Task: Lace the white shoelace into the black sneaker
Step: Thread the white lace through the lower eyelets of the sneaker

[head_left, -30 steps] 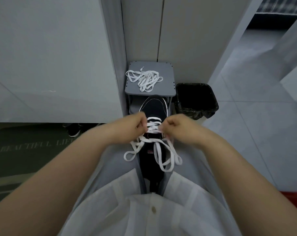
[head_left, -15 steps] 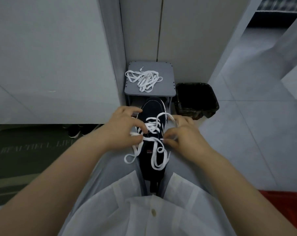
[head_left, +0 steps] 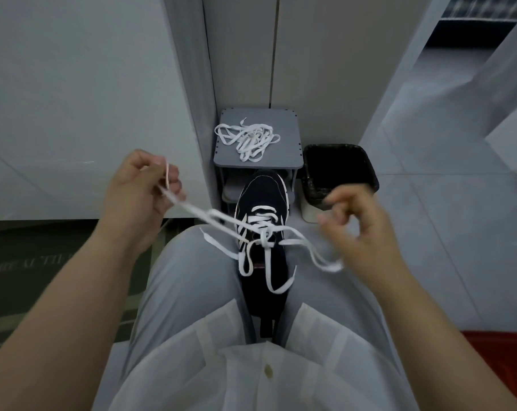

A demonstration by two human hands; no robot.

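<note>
Sneaker (head_left: pixel 264 191) sits between the person's thighs, toe pointing away toward the stool (head_left: pixel 289 152). Lace (head_left: pixel 263 225) runs in white bars across the upper eyelets and crosses over the tongue. Loose lengths hang down over the tongue, and one end lies on the left thigh.

One loop of the lace is stretched up and left from the sneaker to the left hand (head_left: pixel 138 188). This hand is raised above the left knee and pinches the loop between thumb and curled fingers.

A second loop trails right from the sneaker and ends below the heel of the right hand (head_left: pixel 361 223). This hand is raised to the right of the sneaker with fingers curled. It is motion-blurred, so whether it grasps the lace cannot be determined.

Trousers (head_left: pixel 186 277) are grey and the shirt (head_left: pixel 221 366) is white. A spare lace (head_left: pixel 248 139) lies bunched on the stool top. A black bin (head_left: pixel 366 164) stands just right of the stool. A dark mat (head_left: pixel 29 262) lies on the floor at left. A red item (head_left: pixel 500 348) shows at the lower right edge.
</note>
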